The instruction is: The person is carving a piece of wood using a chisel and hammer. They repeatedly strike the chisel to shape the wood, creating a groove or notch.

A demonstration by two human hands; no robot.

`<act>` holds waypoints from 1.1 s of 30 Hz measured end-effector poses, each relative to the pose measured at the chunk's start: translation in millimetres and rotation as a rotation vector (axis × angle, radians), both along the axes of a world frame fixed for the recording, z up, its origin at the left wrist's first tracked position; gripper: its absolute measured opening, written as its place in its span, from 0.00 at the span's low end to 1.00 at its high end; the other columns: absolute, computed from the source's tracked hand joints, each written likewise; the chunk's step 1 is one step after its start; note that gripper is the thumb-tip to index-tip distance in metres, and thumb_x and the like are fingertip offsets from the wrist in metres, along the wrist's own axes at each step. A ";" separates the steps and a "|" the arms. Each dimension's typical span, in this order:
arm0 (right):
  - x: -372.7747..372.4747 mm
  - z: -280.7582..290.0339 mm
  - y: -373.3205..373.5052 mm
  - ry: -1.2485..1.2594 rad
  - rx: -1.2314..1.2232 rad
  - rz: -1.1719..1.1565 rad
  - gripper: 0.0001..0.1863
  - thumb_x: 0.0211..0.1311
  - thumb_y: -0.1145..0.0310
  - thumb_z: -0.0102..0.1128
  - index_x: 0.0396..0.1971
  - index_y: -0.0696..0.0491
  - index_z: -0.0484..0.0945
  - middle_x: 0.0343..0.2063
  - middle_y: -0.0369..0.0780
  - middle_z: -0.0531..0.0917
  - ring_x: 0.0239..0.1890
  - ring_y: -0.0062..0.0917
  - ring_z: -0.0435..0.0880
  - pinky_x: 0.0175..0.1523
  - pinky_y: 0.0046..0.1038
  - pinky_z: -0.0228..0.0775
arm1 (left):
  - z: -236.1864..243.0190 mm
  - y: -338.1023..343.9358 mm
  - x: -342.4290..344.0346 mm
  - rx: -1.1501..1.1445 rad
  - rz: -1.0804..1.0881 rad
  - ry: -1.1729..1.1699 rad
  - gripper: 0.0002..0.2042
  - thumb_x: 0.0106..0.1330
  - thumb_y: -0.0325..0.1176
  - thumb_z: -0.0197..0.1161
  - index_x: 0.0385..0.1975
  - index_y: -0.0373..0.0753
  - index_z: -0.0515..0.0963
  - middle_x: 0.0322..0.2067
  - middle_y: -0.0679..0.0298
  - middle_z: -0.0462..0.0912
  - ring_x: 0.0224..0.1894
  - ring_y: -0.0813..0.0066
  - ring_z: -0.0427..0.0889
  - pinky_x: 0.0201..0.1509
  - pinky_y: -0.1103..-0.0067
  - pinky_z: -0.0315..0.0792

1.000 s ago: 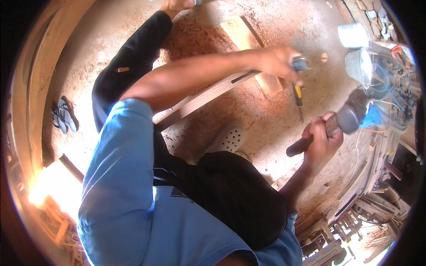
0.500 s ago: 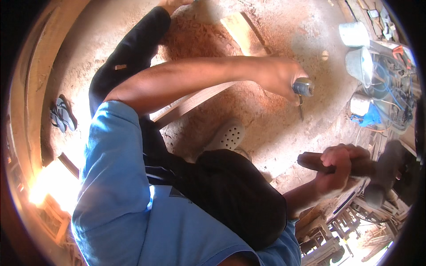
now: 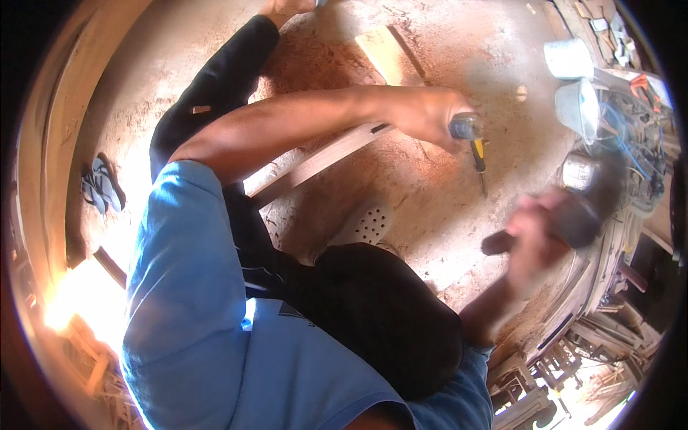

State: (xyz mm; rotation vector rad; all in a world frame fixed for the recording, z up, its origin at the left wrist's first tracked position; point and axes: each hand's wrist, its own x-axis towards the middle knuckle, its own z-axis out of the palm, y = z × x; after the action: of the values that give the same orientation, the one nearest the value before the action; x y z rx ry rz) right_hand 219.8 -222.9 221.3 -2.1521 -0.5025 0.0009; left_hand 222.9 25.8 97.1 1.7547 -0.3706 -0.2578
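My left hand (image 3: 437,118) is closed on a tool handle, probably a chisel's, with a metal-capped top (image 3: 466,126), above a wooden beam (image 3: 322,158) with a dark slot near its far end; the tool's working tip is hidden. A yellow and black screwdriver-like tool (image 3: 479,150) shows just below that hand, apparently on the floor. At the lower right my right hand (image 3: 530,229) grips a dark mallet (image 3: 591,215) by its handle, both blurred. A pale plank (image 3: 383,54) lies partly under the beam.
Metal buckets (image 3: 577,111), blue tubing (image 3: 623,143) and tools line the right edge, with wood scraps (image 3: 573,351) at lower right. Flip-flops (image 3: 100,183) lie at left by long boards (image 3: 64,143). A perforated clog (image 3: 365,226) sits below the beam, near my black-trousered leg.
The mallet swung out to the lower right half a second ago and has since come back up and inward. My left hand dipped, then rose slightly leftward, still holding its tool.
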 end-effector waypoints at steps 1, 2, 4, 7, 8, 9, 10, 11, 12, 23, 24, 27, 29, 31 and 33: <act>0.4 12.3 0.0 -0.063 0.162 0.028 0.09 0.61 0.75 0.58 0.41 0.55 0.76 0.23 0.37 0.77 0.23 0.22 0.75 0.31 0.28 0.72 | -2.9 -0.6 0.7 0.027 -0.001 0.010 0.14 0.62 0.37 0.74 0.39 0.36 0.80 0.31 0.64 0.84 0.34 0.74 0.83 0.40 0.74 0.79; 1.7 16.1 3.7 -0.053 0.402 0.112 0.08 0.63 0.75 0.57 0.41 0.53 0.75 0.22 0.38 0.76 0.22 0.23 0.74 0.29 0.27 0.73 | -4.8 -0.8 1.3 0.051 -0.005 0.020 0.13 0.62 0.37 0.74 0.38 0.36 0.80 0.31 0.64 0.84 0.34 0.74 0.83 0.40 0.75 0.79; 4.5 5.8 16.1 -0.036 0.448 0.210 0.08 0.63 0.74 0.57 0.41 0.52 0.74 0.22 0.39 0.76 0.21 0.25 0.75 0.28 0.28 0.73 | -5.6 -0.3 -0.2 0.028 0.009 0.055 0.13 0.63 0.38 0.73 0.38 0.37 0.80 0.31 0.64 0.84 0.34 0.73 0.83 0.40 0.74 0.79; 9.7 -54.7 40.1 -0.099 -0.339 0.157 0.10 0.57 0.68 0.64 0.35 0.56 0.76 0.25 0.39 0.80 0.23 0.26 0.80 0.28 0.30 0.72 | -2.4 8.4 -5.5 -0.064 0.019 0.188 0.14 0.60 0.37 0.75 0.40 0.37 0.80 0.35 0.63 0.84 0.38 0.72 0.84 0.44 0.74 0.80; 7.1 -70.6 41.7 0.047 -0.370 0.284 0.12 0.57 0.68 0.65 0.37 0.57 0.76 0.25 0.39 0.80 0.23 0.25 0.80 0.30 0.31 0.72 | -2.0 9.8 -8.7 -0.165 0.022 0.261 0.15 0.59 0.36 0.75 0.41 0.38 0.80 0.36 0.63 0.85 0.40 0.71 0.85 0.46 0.75 0.80; 7.5 -74.0 35.0 0.045 -0.348 0.239 0.13 0.56 0.69 0.65 0.39 0.58 0.77 0.27 0.40 0.82 0.26 0.24 0.81 0.32 0.31 0.73 | -3.2 14.5 -8.6 -0.006 0.031 0.097 0.17 0.58 0.35 0.76 0.44 0.38 0.79 0.39 0.62 0.85 0.44 0.71 0.84 0.50 0.74 0.80; 6.3 -77.4 33.0 0.013 -0.207 0.264 0.14 0.56 0.71 0.65 0.42 0.59 0.77 0.28 0.41 0.83 0.28 0.23 0.82 0.34 0.32 0.74 | -4.0 16.7 -10.5 0.211 0.119 -0.040 0.20 0.57 0.34 0.76 0.48 0.39 0.79 0.42 0.62 0.85 0.48 0.70 0.84 0.55 0.73 0.79; 4.3 -65.9 22.2 0.242 -0.190 0.214 0.17 0.55 0.74 0.64 0.46 0.57 0.78 0.30 0.42 0.85 0.33 0.21 0.84 0.39 0.30 0.75 | -6.4 17.7 -8.7 0.086 0.030 -0.001 0.21 0.57 0.34 0.76 0.49 0.39 0.78 0.42 0.61 0.84 0.48 0.69 0.84 0.56 0.71 0.78; 2.7 -52.8 17.9 0.153 -0.086 0.204 0.16 0.54 0.75 0.64 0.45 0.57 0.78 0.31 0.41 0.85 0.37 0.22 0.84 0.43 0.28 0.75 | -8.5 17.5 -9.3 0.038 0.060 0.100 0.21 0.57 0.35 0.76 0.49 0.39 0.78 0.42 0.60 0.84 0.48 0.68 0.84 0.58 0.69 0.78; -1.4 -63.2 38.7 0.189 -0.358 0.073 0.15 0.59 0.72 0.64 0.46 0.60 0.78 0.26 0.40 0.81 0.24 0.24 0.79 0.33 0.26 0.74 | 0.8 16.7 -12.0 -0.087 -0.149 0.103 0.19 0.60 0.42 0.74 0.45 0.38 0.80 0.36 0.61 0.83 0.40 0.68 0.84 0.47 0.71 0.80; -2.4 -73.1 33.5 0.216 -0.330 0.066 0.16 0.59 0.73 0.64 0.46 0.60 0.78 0.26 0.39 0.81 0.25 0.22 0.79 0.33 0.26 0.74 | 2.7 18.3 -14.1 -0.042 -0.070 -0.003 0.17 0.61 0.40 0.73 0.44 0.38 0.80 0.35 0.61 0.83 0.39 0.68 0.84 0.45 0.71 0.80; -13.1 -71.6 3.8 0.320 -0.195 -0.086 0.14 0.56 0.75 0.64 0.44 0.61 0.78 0.24 0.37 0.81 0.24 0.19 0.78 0.31 0.25 0.72 | -4.5 13.2 -35.8 -0.058 -0.050 0.006 0.12 0.60 0.32 0.72 0.41 0.38 0.80 0.31 0.59 0.82 0.33 0.64 0.82 0.43 0.69 0.78; -19.3 -61.7 -12.1 0.356 -0.129 -0.193 0.12 0.55 0.77 0.65 0.39 0.60 0.78 0.22 0.37 0.80 0.22 0.18 0.77 0.28 0.24 0.70 | -18.4 11.7 -56.1 -0.009 -0.066 -0.182 0.12 0.57 0.29 0.72 0.39 0.37 0.79 0.33 0.59 0.81 0.36 0.62 0.82 0.46 0.67 0.77; -23.1 -54.2 -23.0 0.372 -0.105 -0.273 0.10 0.53 0.77 0.66 0.35 0.60 0.77 0.20 0.37 0.79 0.20 0.19 0.76 0.25 0.24 0.69 | -33.0 9.2 -71.1 0.014 -0.017 -0.375 0.14 0.53 0.28 0.73 0.37 0.37 0.77 0.35 0.59 0.81 0.40 0.60 0.81 0.51 0.65 0.76; -25.4 -53.1 -28.6 0.356 -0.120 -0.363 0.10 0.53 0.77 0.65 0.34 0.60 0.76 0.20 0.37 0.78 0.19 0.19 0.76 0.24 0.23 0.68 | -41.6 1.9 -79.4 0.004 0.065 -0.412 0.15 0.48 0.27 0.74 0.35 0.38 0.76 0.37 0.60 0.80 0.46 0.60 0.80 0.58 0.60 0.72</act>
State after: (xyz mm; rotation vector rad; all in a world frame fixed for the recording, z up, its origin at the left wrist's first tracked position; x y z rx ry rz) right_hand 194.4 -251.5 168.2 -2.2670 0.0980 0.2135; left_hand 143.5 27.7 55.5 1.8165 -0.6064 0.1545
